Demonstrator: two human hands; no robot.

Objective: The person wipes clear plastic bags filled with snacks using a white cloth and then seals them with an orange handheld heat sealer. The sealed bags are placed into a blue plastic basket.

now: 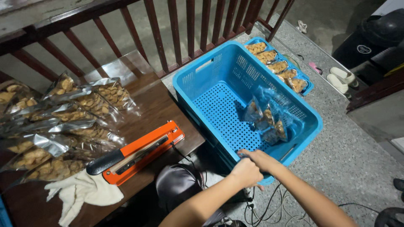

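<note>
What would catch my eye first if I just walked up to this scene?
Most likely the bright blue crate on the floor, with a few clear snack bags lying inside and both hands, left hand and right hand, at its near rim. Next, the orange sealer on the brown table to the left, beside a pile of filled bags and a white cloth.

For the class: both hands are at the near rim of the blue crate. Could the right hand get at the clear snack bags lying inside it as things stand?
Probably yes. The right hand is on the blue crate rim, the crate is open-topped, and nothing covers the snack bags just beyond.
</note>
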